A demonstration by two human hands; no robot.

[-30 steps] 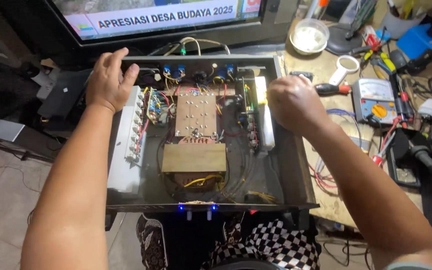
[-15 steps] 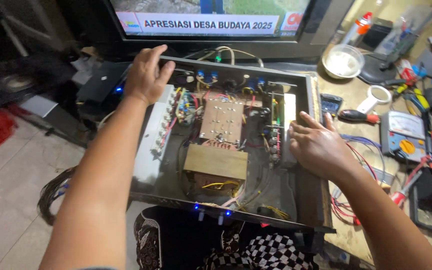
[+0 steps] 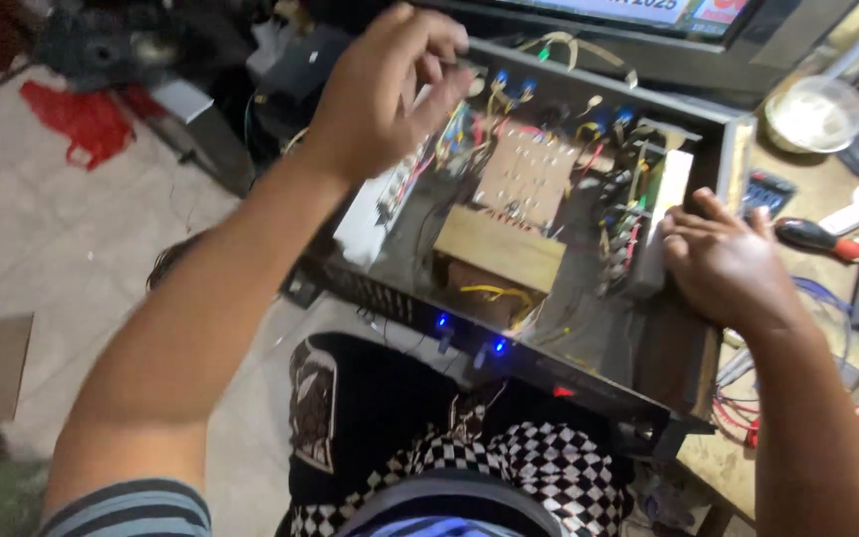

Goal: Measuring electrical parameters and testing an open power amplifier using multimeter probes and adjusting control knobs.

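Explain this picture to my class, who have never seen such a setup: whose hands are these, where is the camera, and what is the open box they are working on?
The camera sits on a person's head and looks down, so both arms are that person's own. The left hand reaches over the far left corner of an open black metal case; whether it grips anything is unclear. The right hand rests on the case's right side wall. Inside are a brown circuit board, coloured wires and a block-shaped part. Small blue lights glow on the front panel. On the bench at right lie a red-handled screwdriver and a white bowl.
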